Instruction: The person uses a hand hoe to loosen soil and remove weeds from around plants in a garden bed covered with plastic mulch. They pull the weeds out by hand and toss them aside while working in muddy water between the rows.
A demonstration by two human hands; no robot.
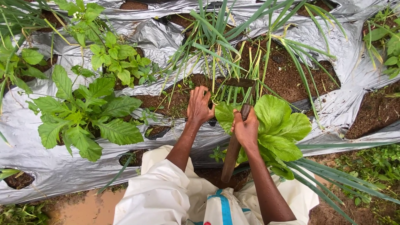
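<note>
My right hand [246,129] was closed round the hoe [234,143] handle, blade far at the onion stems [227,66]. Left hand [199,105] pinched weeds [177,102] w/ curled fingers, soil just left of stems. Weeds felt soft, light; best held low nr roots.

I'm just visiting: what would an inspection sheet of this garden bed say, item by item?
Surface: raised bed under silver plastic sheet, soil showing through holes.
Job's things: wooden-handled tool, its blade by the onion-like stalks; broad-leafed green plant beside it.
Clutter: leafy weeds growing through the holes.
Grippers: left hand at the stalk bases; right hand wrapped around the tool handle.
Cables: nothing seen.
Surroundings: muddy puddle, grass at the edges.
</note>
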